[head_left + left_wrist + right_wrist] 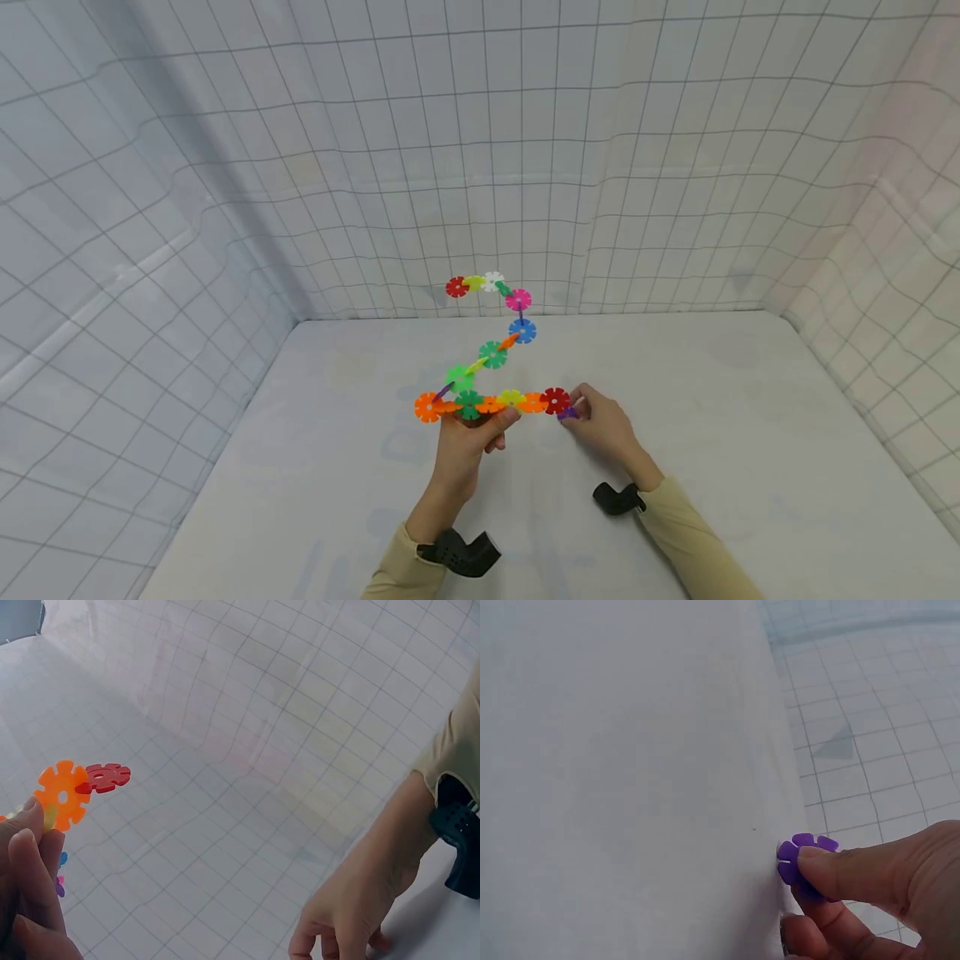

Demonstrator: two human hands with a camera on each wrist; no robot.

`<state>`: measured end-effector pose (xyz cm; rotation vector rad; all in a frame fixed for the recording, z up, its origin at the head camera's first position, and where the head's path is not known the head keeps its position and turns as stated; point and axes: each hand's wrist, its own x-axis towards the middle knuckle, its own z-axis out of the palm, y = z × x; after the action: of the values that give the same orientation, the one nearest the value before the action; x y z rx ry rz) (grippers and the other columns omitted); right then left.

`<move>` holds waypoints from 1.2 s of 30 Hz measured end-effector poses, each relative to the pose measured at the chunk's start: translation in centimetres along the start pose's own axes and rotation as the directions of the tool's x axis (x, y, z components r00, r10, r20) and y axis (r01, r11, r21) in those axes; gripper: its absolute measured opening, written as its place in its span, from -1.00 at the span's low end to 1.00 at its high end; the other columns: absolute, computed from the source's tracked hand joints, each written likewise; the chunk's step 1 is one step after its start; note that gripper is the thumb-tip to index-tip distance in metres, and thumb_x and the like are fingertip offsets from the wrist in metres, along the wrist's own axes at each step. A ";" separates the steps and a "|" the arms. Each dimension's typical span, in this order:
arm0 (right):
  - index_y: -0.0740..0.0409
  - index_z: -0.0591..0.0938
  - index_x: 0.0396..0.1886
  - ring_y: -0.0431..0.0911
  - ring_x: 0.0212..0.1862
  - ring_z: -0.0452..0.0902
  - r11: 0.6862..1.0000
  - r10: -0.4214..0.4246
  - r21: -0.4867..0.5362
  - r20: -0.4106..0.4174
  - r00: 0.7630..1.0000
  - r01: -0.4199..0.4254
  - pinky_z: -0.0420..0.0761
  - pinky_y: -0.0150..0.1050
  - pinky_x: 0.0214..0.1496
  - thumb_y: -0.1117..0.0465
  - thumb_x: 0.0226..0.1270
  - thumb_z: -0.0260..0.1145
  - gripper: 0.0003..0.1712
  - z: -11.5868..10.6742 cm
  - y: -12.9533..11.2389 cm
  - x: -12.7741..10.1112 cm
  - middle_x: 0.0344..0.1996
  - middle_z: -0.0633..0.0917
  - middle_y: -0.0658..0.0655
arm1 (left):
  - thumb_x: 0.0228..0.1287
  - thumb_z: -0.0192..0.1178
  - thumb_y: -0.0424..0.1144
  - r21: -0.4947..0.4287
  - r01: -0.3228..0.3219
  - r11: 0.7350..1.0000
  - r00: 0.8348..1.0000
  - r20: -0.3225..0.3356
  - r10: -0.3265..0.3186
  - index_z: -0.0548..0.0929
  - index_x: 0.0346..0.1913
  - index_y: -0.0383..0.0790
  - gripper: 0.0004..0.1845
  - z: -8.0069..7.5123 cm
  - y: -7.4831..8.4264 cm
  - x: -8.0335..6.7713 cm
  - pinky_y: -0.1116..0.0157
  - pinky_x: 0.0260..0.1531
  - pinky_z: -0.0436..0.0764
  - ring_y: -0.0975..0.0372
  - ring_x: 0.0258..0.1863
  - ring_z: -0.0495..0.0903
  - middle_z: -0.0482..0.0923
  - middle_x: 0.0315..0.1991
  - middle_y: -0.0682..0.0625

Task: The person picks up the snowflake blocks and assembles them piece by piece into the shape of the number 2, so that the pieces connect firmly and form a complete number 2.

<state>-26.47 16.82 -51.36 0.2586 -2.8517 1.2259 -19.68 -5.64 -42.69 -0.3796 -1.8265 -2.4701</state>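
Note:
My left hand [467,450] grips a chain of slotted plastic discs [492,355] near a yellow disc [512,398]. The chain zigzags away from me, its discs in orange, green, blue, pink, white and red. At its near right end, a dark red disc [556,401] sticks out past an orange disc [63,796]. Between thumb and fingers my right hand [609,429] pinches a purple flower-shaped disc [789,864]. In the head view that purple disc overlaps the edge of the red one; in the left wrist view the right hand [352,900] is well apart from the chain.
Under both hands lies a white table [337,483]. White cloth walls [480,167] with a dark grid rise behind it and on both sides. Each wrist carries a black camera mount [467,553], over a beige sleeve [693,533].

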 end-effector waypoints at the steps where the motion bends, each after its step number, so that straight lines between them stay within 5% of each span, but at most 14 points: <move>1: 0.09 0.54 -0.27 -0.13 -0.51 0.38 0.999 -0.019 0.028 -0.005 1.000 0.019 0.38 -0.25 -0.44 0.27 0.11 0.44 -0.75 -0.1 0.0 -0.3 -0.54 0.56 -0.03 | 0.14 0.35 -0.38 -0.001 0.000 1.000 1.000 -0.001 0.000 0.58 -0.30 -0.33 -0.86 0.0 0.0 0.0 0.40 -0.64 0.33 0.27 -0.74 0.38 0.61 -0.55 -0.01; 7: 0.16 0.61 -0.23 -0.04 -0.43 0.54 0.976 -0.077 0.207 0.016 0.997 0.072 0.55 -0.22 -0.37 0.38 0.21 0.33 -0.85 -1.3 -1.0 -2.1 -0.44 0.61 0.08 | 0.15 0.33 -0.39 -0.007 0.000 1.000 1.000 -0.001 0.000 0.60 -0.30 -0.29 -0.89 -0.1 0.0 0.1 0.42 -0.64 0.34 0.26 -0.73 0.39 0.61 -0.54 -0.02; 13: 0.34 0.55 0.00 0.27 -0.30 0.58 0.867 -0.086 0.498 0.111 0.990 0.019 0.63 -0.20 -0.26 0.33 0.36 0.22 -0.74 -4.2 -2.8 -3.0 -0.28 0.59 0.32 | 0.16 0.32 -0.40 -0.005 -0.002 1.000 1.000 -0.008 0.002 0.61 -0.31 -0.24 -0.91 -0.1 -0.1 0.1 0.41 -0.64 0.35 0.26 -0.74 0.38 0.62 -0.53 -0.03; 18: 0.38 0.50 0.02 0.12 -0.31 0.60 0.792 -0.153 0.604 0.058 0.986 0.088 0.62 -0.24 -0.28 0.29 0.32 0.28 -0.66 -6.4 -4.3 -4.0 -0.23 0.59 0.39 | 0.15 0.32 -0.42 0.002 -0.015 1.000 1.000 -0.007 0.015 0.60 -0.32 -0.26 -0.90 0.0 -0.2 0.2 0.41 -0.65 0.35 0.22 -0.74 0.36 0.64 -0.51 -0.06; 23: 0.41 0.44 -0.06 0.00 -0.36 0.62 0.700 -0.185 0.703 0.009 0.983 0.125 0.62 -0.29 -0.35 0.37 0.28 0.29 -0.70 -8.0 -5.8 -5.3 -0.32 0.63 0.26 | 0.16 0.32 -0.41 0.002 -0.012 1.000 1.000 -0.004 0.012 0.59 -0.30 -0.26 -0.89 0.0 -0.2 0.2 0.41 -0.64 0.35 0.20 -0.74 0.36 0.64 -0.50 -0.07; 30: 0.35 0.50 -0.12 -0.10 -0.44 0.61 0.585 -0.264 0.803 0.054 0.963 0.115 0.59 -0.34 -0.44 0.46 0.30 0.22 -0.83 -8.9 -7.1 -6.5 -0.40 0.64 0.17 | 0.16 0.32 -0.39 -0.010 -0.007 1.000 1.000 0.008 0.007 0.62 -0.30 -0.17 -0.90 0.0 0.0 0.1 0.43 -0.64 0.35 0.25 -0.73 0.38 0.63 -0.50 -0.09; 36: 0.28 0.58 -0.09 -0.17 -0.48 0.59 0.543 -0.269 0.834 0.066 0.961 0.094 0.55 -0.41 -0.48 0.46 0.32 0.19 -0.80 -8.9 -7.4 -6.8 -0.42 0.65 0.11 | 0.15 0.34 -0.37 -0.004 -0.011 1.000 1.000 0.022 0.011 0.62 -0.29 -0.20 -0.89 0.0 0.0 0.0 0.41 -0.63 0.36 0.25 -0.73 0.39 0.63 -0.50 -0.06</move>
<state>-18.88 19.18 -40.50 0.6939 -2.0044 2.5086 -19.72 -5.65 -42.67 -0.4173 -1.8228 -2.4727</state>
